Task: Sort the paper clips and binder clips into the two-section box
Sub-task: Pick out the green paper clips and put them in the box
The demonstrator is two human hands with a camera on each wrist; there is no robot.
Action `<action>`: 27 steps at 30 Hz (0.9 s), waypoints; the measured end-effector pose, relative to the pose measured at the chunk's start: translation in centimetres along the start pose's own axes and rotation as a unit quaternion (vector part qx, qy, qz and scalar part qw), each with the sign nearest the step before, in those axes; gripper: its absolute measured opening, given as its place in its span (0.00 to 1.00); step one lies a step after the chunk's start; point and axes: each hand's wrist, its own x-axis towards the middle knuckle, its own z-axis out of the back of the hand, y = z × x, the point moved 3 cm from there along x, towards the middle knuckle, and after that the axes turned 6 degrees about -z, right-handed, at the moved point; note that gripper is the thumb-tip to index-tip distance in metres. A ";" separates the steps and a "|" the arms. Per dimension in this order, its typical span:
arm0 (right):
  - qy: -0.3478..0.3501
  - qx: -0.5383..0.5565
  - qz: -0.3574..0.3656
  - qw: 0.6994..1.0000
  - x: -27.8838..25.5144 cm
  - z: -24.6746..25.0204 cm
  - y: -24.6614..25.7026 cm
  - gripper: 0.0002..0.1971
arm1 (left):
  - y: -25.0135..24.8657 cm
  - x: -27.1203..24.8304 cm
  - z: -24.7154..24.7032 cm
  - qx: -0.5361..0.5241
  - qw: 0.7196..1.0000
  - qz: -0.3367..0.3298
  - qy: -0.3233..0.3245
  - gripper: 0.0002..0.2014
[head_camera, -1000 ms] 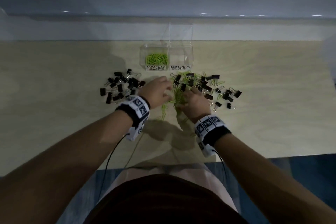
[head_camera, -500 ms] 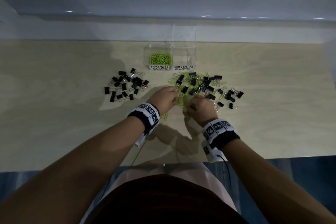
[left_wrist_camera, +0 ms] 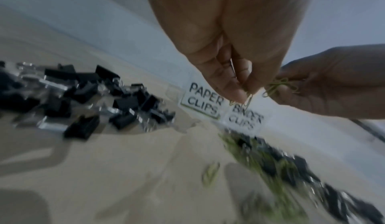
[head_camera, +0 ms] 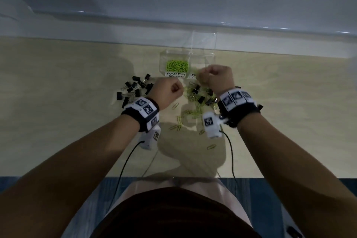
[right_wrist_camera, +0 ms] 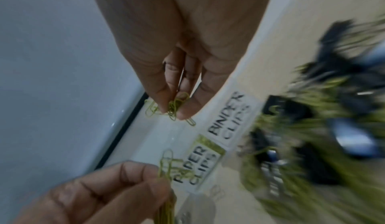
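A clear two-section box (head_camera: 209, 56) stands at the back of the table. Its left section, labelled PAPER CLIPS (head_camera: 175, 75), holds green paper clips (head_camera: 176, 65). My right hand (head_camera: 204, 75) hovers in front of the BINDER CLIPS label (right_wrist_camera: 229, 120) and pinches a bunch of green paper clips (right_wrist_camera: 175, 107). My left hand (head_camera: 176, 89) is raised just left of the mixed pile (head_camera: 201, 94) and pinches a few green paper clips (left_wrist_camera: 248, 100). The mixed pile of green paper clips and black binder clips lies below both hands.
A separate heap of black binder clips (head_camera: 135, 89) lies left of my left hand. Loose paper clips (head_camera: 179, 120) are scattered toward the table's near edge. The box lid (head_camera: 204, 42) stands upright against the wall. Cables hang from both wrists.
Both hands have lifted off the mixed pile with paper clips pinched in them. They moved toward the box, the right hand farther than the left.
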 end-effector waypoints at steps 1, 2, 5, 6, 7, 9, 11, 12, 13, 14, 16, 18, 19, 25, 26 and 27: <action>-0.001 0.008 0.011 1.000 1.1 -0.7 1.1 0.01 | -0.2 0.6 0.9 -0.011 1.000 0.004 -0.024 0.03; -0.004 0.010 0.018 1.000 2.4 -1.6 2.0 0.01 | -0.4 1.3 1.8 -0.019 0.999 0.005 -0.047 0.03; 0.002 -0.039 0.029 0.999 5.5 -3.8 3.2 0.03 | -0.4 3.4 4.0 -0.024 0.992 -0.001 -0.121 0.02; 0.005 -0.062 0.032 0.998 6.2 -4.2 3.2 0.05 | -0.4 4.1 4.5 -0.010 0.990 -0.001 -0.138 0.02; 0.008 -0.084 0.037 0.996 6.5 -4.4 3.2 0.06 | -0.3 4.8 4.7 0.006 0.989 -0.001 -0.146 0.03; -0.002 -0.137 0.066 0.988 5.9 -4.0 3.1 0.07 | -0.1 6.0 4.8 0.031 0.990 0.003 -0.138 0.04; -0.016 -0.188 0.108 0.976 4.5 -3.2 2.8 0.08 | 0.1 6.8 4.4 0.055 0.992 0.006 -0.113 0.05; -0.014 -0.214 0.125 0.969 3.6 -2.8 2.4 0.10 | 0.1 7.1 4.1 0.077 0.992 0.003 -0.097 0.06; -0.003 -0.241 0.139 0.960 2.7 -2.6 1.7 0.11 | 0.1 7.0 3.7 0.106 0.991 -0.003 -0.081 0.08; 0.017 -0.273 0.153 0.950 1.9 -2.5 0.8 0.12 | 0.1 6.8 3.2 0.134 0.989 -0.010 -0.064 0.10; 0.074 -0.339 0.176 0.921 0.2 -2.6 -1.3 0.13 | 0.0 5.3 2.1 0.171 0.984 -0.026 -0.032 0.13; 0.146 -0.385 0.184 0.893 -1.4 -3.0 -4.0 0.17 | 0.4 2.7 0.6 0.157 0.986 -0.036 0.031 0.16; 0.176 -0.405 0.188 0.877 -2.0 -3.2 -5.3 0.19 | 0.8 1.2 -0.2 0.141 0.986 -0.033 0.078 0.20; 0.186 -0.373 0.240 0.877 -5.5 -1.3 -9.6 0.21 | 3.9 -4.9 -3.4 0.223 0.939 -0.069 0.254 0.45; 0.168 -0.351 0.252 0.886 -5.9 -0.6 -9.7 0.21 | 3.9 -5.1 -3.9 0.223 0.939 -0.072 0.251 0.45; 0.138 -0.327 0.263 0.897 -6.2 0.2 -9.7 0.19 | 3.9 -5.2 -4.4 0.219 0.942 -0.069 0.243 0.44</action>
